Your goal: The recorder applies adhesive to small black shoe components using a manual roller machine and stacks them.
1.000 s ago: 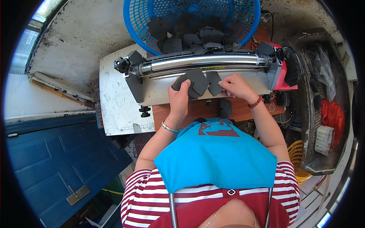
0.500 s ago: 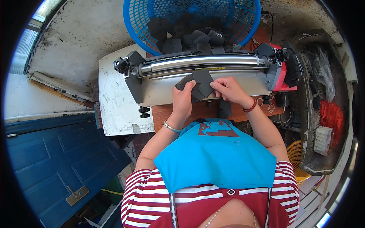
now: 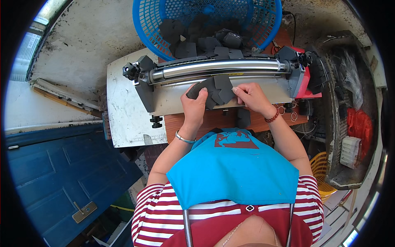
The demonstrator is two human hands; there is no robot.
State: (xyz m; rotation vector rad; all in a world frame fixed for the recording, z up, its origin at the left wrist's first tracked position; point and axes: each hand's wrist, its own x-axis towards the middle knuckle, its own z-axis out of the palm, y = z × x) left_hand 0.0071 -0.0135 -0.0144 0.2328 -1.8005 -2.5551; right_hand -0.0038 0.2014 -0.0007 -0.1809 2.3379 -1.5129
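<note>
My left hand (image 3: 194,108) is closed around a fanned stack of thin dark grey flat pieces (image 3: 212,92), its thumb on top. The pieces overlap and spread to the right, over the metal plate (image 3: 170,101) of a roller machine. My right hand (image 3: 252,98) is closed, with thumb and forefinger pinched at the right edge of the outermost piece. Just behind the stack runs the machine's shiny steel roller (image 3: 218,67). Another dark piece (image 3: 243,118) lies by the front edge of the brown table (image 3: 205,125), below the right wrist.
A blue plastic basket (image 3: 142,31) holding many similar dark pieces stands behind the roller. Black knobs (image 3: 131,71) stick out at the machine's left. To the right are a grimy trough (image 3: 332,136) with a red bag (image 3: 357,127) and a yellow basket (image 3: 319,168).
My left hand has shifted slightly left with the stack, and the pieces are fanned wider. The top piece has moved beside the others. My right hand stays at the right edge.
</note>
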